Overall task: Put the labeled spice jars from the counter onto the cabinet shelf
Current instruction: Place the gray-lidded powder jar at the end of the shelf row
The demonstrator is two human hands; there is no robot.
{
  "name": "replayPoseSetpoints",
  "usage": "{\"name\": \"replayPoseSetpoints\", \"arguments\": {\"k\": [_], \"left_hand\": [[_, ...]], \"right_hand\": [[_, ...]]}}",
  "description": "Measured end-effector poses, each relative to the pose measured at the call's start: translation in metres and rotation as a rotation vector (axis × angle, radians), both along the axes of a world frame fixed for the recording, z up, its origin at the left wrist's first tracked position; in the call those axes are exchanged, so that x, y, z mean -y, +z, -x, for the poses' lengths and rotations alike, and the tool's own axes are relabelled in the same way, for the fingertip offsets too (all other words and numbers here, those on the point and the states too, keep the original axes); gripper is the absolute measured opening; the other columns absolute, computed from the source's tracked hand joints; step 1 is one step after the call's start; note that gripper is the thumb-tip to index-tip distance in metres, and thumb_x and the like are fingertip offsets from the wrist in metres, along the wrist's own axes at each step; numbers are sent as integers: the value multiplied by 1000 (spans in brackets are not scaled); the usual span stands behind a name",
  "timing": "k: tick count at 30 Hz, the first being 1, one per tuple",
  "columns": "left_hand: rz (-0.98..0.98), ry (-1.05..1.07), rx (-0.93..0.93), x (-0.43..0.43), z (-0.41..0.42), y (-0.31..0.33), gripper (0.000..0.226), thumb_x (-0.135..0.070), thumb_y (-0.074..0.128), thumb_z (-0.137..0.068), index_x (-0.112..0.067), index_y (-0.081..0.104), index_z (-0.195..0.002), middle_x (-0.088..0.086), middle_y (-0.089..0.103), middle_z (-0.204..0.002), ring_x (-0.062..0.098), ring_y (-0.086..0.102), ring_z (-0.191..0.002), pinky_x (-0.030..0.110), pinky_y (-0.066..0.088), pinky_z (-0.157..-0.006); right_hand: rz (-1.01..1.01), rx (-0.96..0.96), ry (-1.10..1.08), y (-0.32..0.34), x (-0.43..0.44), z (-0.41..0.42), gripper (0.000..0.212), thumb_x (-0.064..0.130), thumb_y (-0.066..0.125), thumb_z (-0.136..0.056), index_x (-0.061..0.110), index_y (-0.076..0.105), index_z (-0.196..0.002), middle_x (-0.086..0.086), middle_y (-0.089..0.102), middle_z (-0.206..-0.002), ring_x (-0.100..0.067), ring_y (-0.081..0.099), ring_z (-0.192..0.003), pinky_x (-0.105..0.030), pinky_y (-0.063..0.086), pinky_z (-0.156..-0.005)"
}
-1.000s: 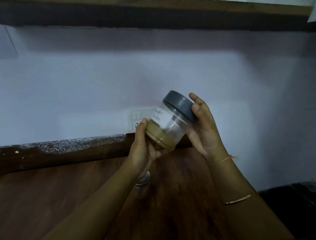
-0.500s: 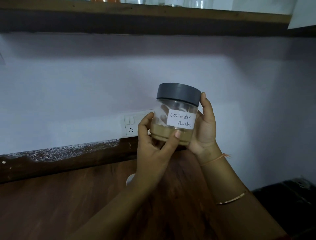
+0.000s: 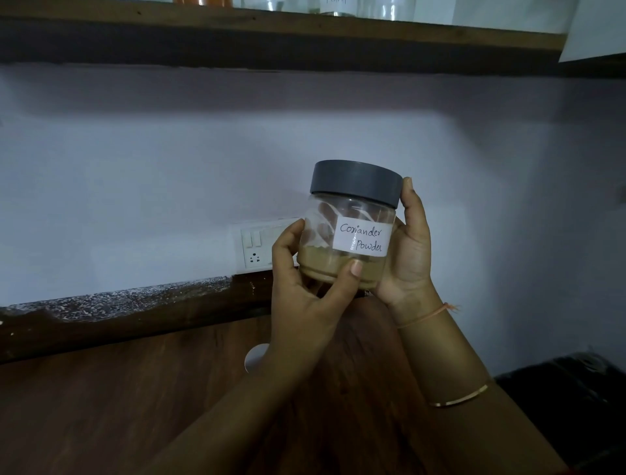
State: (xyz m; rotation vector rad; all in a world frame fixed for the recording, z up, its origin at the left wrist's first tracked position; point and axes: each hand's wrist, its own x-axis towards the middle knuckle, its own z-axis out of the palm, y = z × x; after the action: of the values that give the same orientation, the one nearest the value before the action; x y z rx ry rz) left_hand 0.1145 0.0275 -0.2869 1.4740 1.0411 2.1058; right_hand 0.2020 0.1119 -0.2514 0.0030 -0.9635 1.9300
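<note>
**Hand-labelled "Coriander Powder" jar held up between worktop and shelf**

The only writing I can read is on the white label [image 3: 361,238], handwritten in dark ink: "Coriander Powder". It is stuck on the front of a clear spice jar [image 3: 338,220] with a grey lid [image 3: 357,181]. The jar is held roughly upright in the air, above the wooden worktop [image 3: 101,407] and well below the shelf [image 3: 271,30].

From the left, a white switch-and-socket plate [image 3: 254,251] sits on the wall, its right edge hidden behind the left hand [image 3: 305,298]. That hand grips the jar low down, with the thumb across the front just under the label. Beside its wrist a small white round thing [image 3: 254,356] shows on the worktop, mostly covered by the arm; I cannot tell what it is. The right hand [image 3: 411,251] clasps the jar's right side, thumb lying up against the lid's rim. At the far right a dark bulk [image 3: 569,390] is too dim to make out.

Tan powder fills the jar's lower part, with smears on the plastic above. On the shelf, several glass jars [image 3: 382,8] are cut off by the top edge. The leftmost one [image 3: 203,1] holds something orange, and a scrap of lettering on another is unreadable.
</note>
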Motion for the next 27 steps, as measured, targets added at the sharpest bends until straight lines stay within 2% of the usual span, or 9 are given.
{"name": "replayPoseSetpoints", "arguments": {"k": [3, 7, 11, 15, 17, 19, 21, 23, 27], "left_hand": [[4, -16, 5, 0, 0, 0, 61, -38, 69, -67, -33, 41, -121, -11, 52, -122, -2, 59, -108, 11, 50, -78], [35, -102, 89, -3, 2, -1, 63, -39, 68, -67, -33, 42, -124, -2, 58, -125, 7, 61, -109, 20, 52, -83], [74, -233, 216, -11, 6, 0, 59, -30, 67, -69, -28, 45, -123, -10, 69, -108, 11, 65, -103, 28, 55, -81], [71, -269, 295, -21, 9, 3, 53, -20, 57, -75, -23, 44, -126, -11, 70, -101, 6, 68, -94, 23, 55, -72], [66, -266, 300, -25, 9, 8, 57, -20, 57, -75, -21, 41, -130, -9, 69, -104, 6, 67, -94, 23, 55, -72], [67, -237, 259, -30, 8, 17, 64, -25, 60, -75, -21, 37, -135, -1, 64, -117, 10, 66, -100, 28, 55, -80], [61, -188, 196, -36, 5, 27, 75, -39, 64, -70, -23, 34, -136, 4, 58, -124, 15, 62, -108, 34, 51, -91], [45, -178, 149, -42, 0, 37, 82, -48, 61, -66, -24, 30, -138, 2, 58, -125, 14, 61, -112, 33, 50, -94], [-5, -167, 34, -59, -12, 59, 82, -44, 59, -70, -19, 25, -141, 1, 55, -128, 10, 58, -114, 25, 51, -91]], "right_hand": [[4, -3, -3, 2, 3, -2, 56, 55, 51, -77, 14, 64, -112, -15, 59, -114, -34, 53, -110, -54, 25, -113], [8, 1, -48, 8, 8, -3, 56, 53, 51, -78, 12, 61, -115, -16, 57, -116, -36, 49, -115, -50, 36, -105], [-17, 53, -155, 12, 12, -3, 59, 51, 43, -91, 8, 53, -130, -12, 64, -107, -28, 63, -101, -42, 49, -92], [-190, 347, -451, 20, 19, -3, 63, 63, 49, -80, 20, 55, -125, -8, 68, -111, -19, 68, -99, -35, 57, -84], [-344, 551, -605, 27, 26, -3, 59, 64, 55, -76, 29, 51, -124, 5, 68, -105, -1, 69, -88, -17, 56, -67], [-460, 617, -707, 32, 30, -2, 70, 61, 63, -70, 32, 41, -130, 13, 61, -107, 3, 67, -87, -7, 50, -60], [-524, 616, -750, 37, 31, -2, 86, 54, 71, -64, 31, 31, -137, 13, 56, -113, -2, 64, -95, -11, 55, -66], [-538, 618, -776, 45, 29, -4, 92, 40, 79, -67, 28, 25, -141, 12, 55, -112, -7, 63, -99, -23, 59, -76], [-538, 590, -856, 71, 16, -11, 92, 23, 83, -69, 29, 25, -140, 8, 55, -113, -9, 62, -99, -27, 60, -75]]}}
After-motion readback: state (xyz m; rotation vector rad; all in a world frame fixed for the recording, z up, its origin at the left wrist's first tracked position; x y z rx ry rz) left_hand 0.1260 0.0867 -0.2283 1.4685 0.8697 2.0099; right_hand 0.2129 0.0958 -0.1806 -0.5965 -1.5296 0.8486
